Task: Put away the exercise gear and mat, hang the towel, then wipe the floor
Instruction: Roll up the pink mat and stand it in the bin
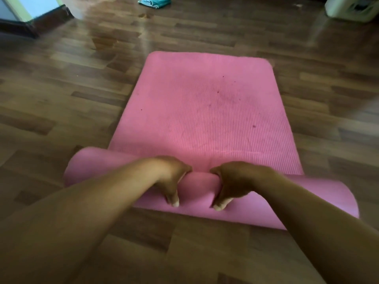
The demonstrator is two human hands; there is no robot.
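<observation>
Two hands, left [172,177] and right [231,181], grip one half-rolled pink mat [205,111]; one teal towel [154,1] lies beyond.

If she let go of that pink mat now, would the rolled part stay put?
Probably not: the pink mat looks thick and spongy, so the loose roll under the left hand and right hand may spring open. It bends easily and seems light.

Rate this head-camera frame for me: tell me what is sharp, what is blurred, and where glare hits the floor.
Head view: the pink mat shows its ribbing fairly sharply; left hand and right hand, gripping the roll, are slightly soft; the corners smear, blurring the teal towel and the pale green container; window glare streaks the wooden floor at upper left; wide-angle distortion bows the mat's edges.
</observation>
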